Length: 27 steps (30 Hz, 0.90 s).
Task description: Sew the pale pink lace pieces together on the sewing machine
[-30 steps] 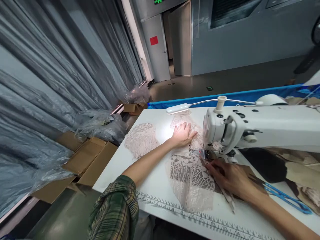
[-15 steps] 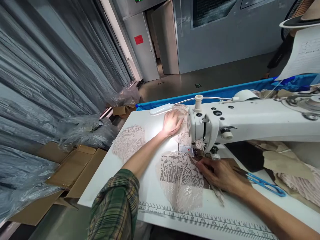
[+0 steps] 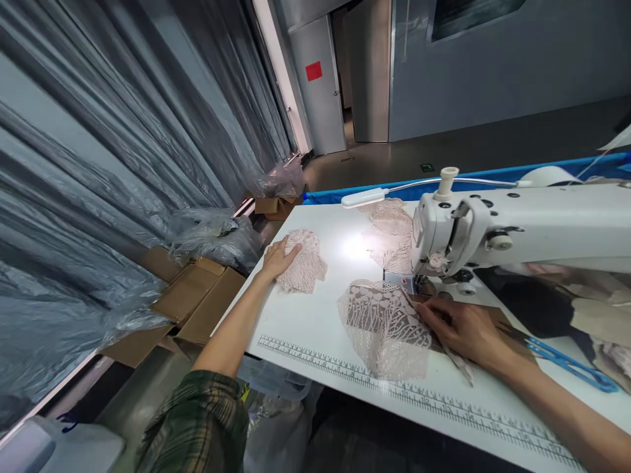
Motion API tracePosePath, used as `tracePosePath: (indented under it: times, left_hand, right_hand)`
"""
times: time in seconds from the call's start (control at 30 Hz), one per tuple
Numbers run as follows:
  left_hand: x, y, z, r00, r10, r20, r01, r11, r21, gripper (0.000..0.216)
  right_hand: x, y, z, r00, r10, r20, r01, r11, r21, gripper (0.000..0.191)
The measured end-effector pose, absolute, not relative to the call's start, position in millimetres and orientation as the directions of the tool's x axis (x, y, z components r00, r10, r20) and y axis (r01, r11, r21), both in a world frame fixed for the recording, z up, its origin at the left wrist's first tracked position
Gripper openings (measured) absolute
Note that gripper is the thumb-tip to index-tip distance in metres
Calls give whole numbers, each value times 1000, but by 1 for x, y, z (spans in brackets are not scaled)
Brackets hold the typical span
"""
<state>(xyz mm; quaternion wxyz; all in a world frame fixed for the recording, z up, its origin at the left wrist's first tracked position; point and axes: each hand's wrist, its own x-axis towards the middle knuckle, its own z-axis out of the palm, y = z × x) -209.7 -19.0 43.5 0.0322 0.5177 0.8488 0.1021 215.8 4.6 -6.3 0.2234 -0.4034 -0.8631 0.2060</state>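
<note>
My left hand lies on the left edge of a pile of pale pink lace pieces, thumb spread apart from the fingers. The fingertips partly blend with the lace. In front of the sewing machine's needle area lies another pale lace piece, flat with a few folds. My right hand pinches its upper right edge between thumb and fingers, close to the presser foot. The white sewing machine reaches in from the right. Behind the needle, more lace sits bunched on the table.
Blue-handled scissors lie right of my right hand. A printed ruler strip runs along the front of the white table. A lit lamp hangs over the far side. Cardboard boxes and plastic bags stand on the floor at left.
My left hand has moved from the lace behind the needle to the lace pile at the left. The view has turned left. My right hand keeps its pinch on the lace.
</note>
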Motion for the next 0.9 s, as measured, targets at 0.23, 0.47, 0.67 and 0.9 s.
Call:
tracePosePath:
  times: [0.23,0.47,0.67,0.9]
  left_hand:
    - [-180,-8,29,-326,943,66,918,298,262,76]
    - [-179,22,47,-260,948,186,943,207,261,90]
    - [-105,9,57,163,933,321,939,-246,238,40]
    - [-3,-26,25,809,570,146,513,-805,298,51]
  right_hand:
    - [215,0,-3,-563,800,208,617,574,-538,54]
    - [225,2,17,-648,758,70,575,548,-608,42]
    - [226,5,36,-671,738,-69,628,516,-583,29]
    - [219,8,38,-514,848,-127,758,380,-531,18]
